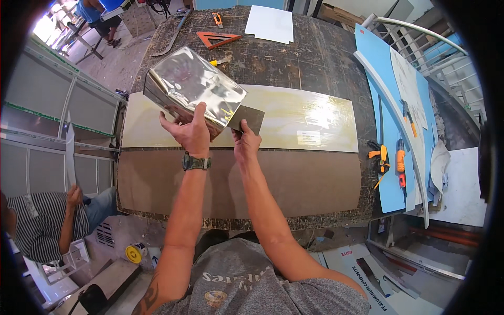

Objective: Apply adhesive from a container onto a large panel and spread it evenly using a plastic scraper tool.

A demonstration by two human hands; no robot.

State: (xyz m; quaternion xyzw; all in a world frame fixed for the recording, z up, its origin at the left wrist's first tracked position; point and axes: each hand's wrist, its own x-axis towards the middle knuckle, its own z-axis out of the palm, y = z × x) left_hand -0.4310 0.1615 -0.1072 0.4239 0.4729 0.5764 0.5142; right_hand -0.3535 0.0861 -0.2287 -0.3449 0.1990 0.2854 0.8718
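Observation:
My left hand (190,132), with a camouflage-patterned watch on the wrist, supports a shiny, silver rectangular tin (194,79) tilted above the table. Its fingers are partly hidden behind the tin. A small, dark brown flat square piece (250,119) is pinched in my right hand (247,143), close against the tin's lower right corner. Beneath both hands lies a long, pale yellowish panel (294,118) with a glossy wet-looking patch at its right and a small label (308,137). Along its near edge runs a matching brown panel (283,184).
On the dark worktable (325,52) are an orange triangle square (218,39), a yellow-handled cutter (216,62) and a white sheet (269,23). Blue sheets (391,184), a clamp (381,157) and an orange screwdriver (401,160) lie at right. A seated person (50,223) is at left.

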